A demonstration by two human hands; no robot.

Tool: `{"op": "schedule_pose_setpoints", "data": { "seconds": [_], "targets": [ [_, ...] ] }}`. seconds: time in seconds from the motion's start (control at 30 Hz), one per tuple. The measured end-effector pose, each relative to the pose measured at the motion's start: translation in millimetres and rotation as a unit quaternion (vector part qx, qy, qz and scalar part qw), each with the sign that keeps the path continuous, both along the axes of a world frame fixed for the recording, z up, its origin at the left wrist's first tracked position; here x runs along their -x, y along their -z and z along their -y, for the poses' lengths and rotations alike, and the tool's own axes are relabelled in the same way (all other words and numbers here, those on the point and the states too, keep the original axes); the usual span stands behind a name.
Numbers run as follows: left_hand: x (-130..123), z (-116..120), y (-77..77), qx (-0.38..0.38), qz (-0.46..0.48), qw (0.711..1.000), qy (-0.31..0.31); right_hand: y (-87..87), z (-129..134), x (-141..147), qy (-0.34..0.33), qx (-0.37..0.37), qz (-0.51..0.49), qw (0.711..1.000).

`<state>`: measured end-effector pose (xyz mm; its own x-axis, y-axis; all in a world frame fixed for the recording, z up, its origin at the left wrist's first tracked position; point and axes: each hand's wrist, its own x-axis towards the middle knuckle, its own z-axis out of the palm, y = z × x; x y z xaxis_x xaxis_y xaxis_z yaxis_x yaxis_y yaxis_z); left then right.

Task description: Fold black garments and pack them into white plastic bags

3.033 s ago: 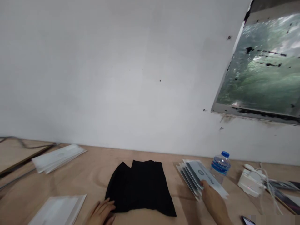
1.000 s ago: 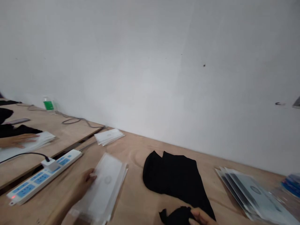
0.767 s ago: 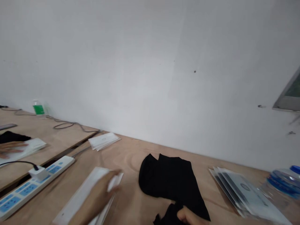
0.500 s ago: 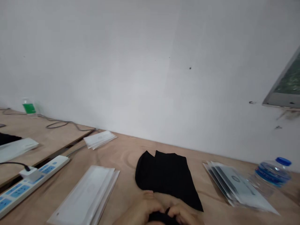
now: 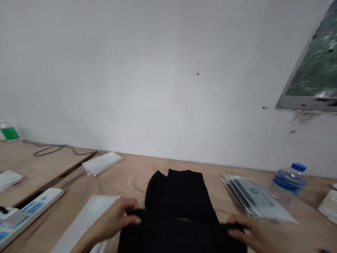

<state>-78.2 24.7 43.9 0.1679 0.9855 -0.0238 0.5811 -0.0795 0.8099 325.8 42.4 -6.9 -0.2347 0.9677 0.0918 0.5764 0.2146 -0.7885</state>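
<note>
A black cloth is stretched between my two hands at the bottom of the view. My left hand pinches its upper left corner, above white packets. At the upper right corner, my right hand grips the cloth between thumb and fingers, somewhat blurred. Just beyond, another piece of black fabric lies flat on the wooden table; the held cloth overlaps its near part, so I cannot tell if the two are joined.
White packets lie at the left, with smaller ones near the wall. A power strip sits far left. Grey-white packets and a blue-capped bottle stand right. A green-labelled bottle is at the back left.
My hands, close together before, have moved apart and spread the held black cloth between them. The camera view has turned to the right.
</note>
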Motion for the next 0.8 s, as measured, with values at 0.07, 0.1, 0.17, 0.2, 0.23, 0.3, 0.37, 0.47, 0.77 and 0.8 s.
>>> {"op": "schedule_pose_setpoints", "data": {
  "seconds": [0.07,0.1,0.17,0.2,0.23,0.3,0.37,0.47,0.77,0.8],
  "targets": [
    [-3,-35,-16.5,-0.147,0.024,0.988,-0.046,-27.6,-37,8,0.018,-0.069,-0.011,0.997],
    [-6,-53,-28.2,-0.2,0.029,0.976,-0.075,-43.0,-56,11,0.064,-0.14,-0.035,0.987],
    [-12,-83,-50.8,-0.273,0.04,0.954,-0.117,-70.9,-87,17,0.155,-0.251,-0.078,0.952],
    [-14,-93,-58.6,-0.296,0.045,0.945,-0.13,-81.2,-98,19,0.18,-0.285,-0.092,0.937],
    [-16,-100,-62.1,-0.316,0.047,0.938,-0.137,-87.6,-105,20,0.194,-0.304,-0.1,0.927],
    [-16,-105,-54.4,-0.339,0.044,0.93,-0.135,-86.0,-108,20,0.197,-0.319,-0.105,0.921],
    [-14,-99,-28.3,-0.34,0.033,0.933,-0.116,-63.8,-100,17,0.188,-0.314,-0.1,0.925],
    [-11,-78,28.5,-0.316,0.006,0.945,-0.079,0.1,-81,10,0.15,-0.269,-0.061,0.949],
    [-9,-29,128.2,-0.241,-0.168,0.956,-0.014,133.7,-29,-5,0.068,-0.197,0.093,0.974],
    [-8,-30,130.8,-0.248,-0.182,0.952,-0.009,130.6,-29,-7,0.055,-0.193,0.112,0.973]
  ]
}}
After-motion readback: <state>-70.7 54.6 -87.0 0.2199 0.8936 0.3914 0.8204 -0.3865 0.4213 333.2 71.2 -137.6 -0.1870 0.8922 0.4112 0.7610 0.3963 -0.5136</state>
